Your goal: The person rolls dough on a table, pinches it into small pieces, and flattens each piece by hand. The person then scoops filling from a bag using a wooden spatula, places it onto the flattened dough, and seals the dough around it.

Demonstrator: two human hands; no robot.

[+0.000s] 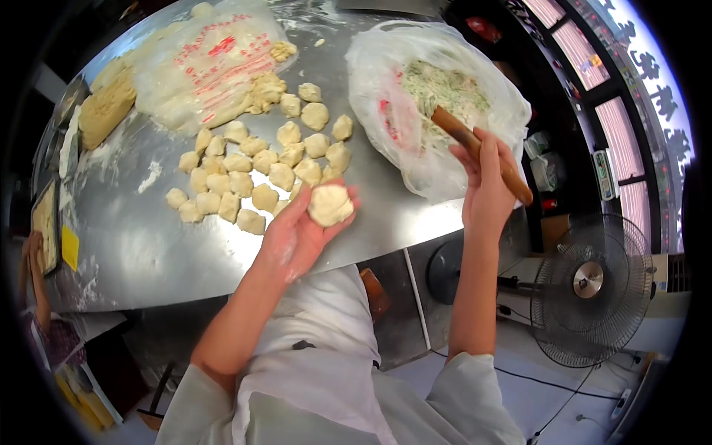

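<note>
A round, flattened piece of dough [330,206] rests in my left hand [300,231], its fingers cupped around it over the table's near edge. My right hand [486,174] grips a tool by its brown wooden handle [454,127]. The tool's far end reaches into a chopped pale green filling [449,87], so its working part is mostly hidden. That filling lies in a large bowl-shaped container lined with a clear plastic bag [371,55]. Many small dough lumps [239,163] are spread over the metal table beyond my left hand.
A plastic bag with red print [222,67] covers dough at the back left. A big dough block [107,115] sits beside it on the floured steel table [126,252]. A standing fan [589,282] is at right. Another person's hands [33,256] are near a tray at far left.
</note>
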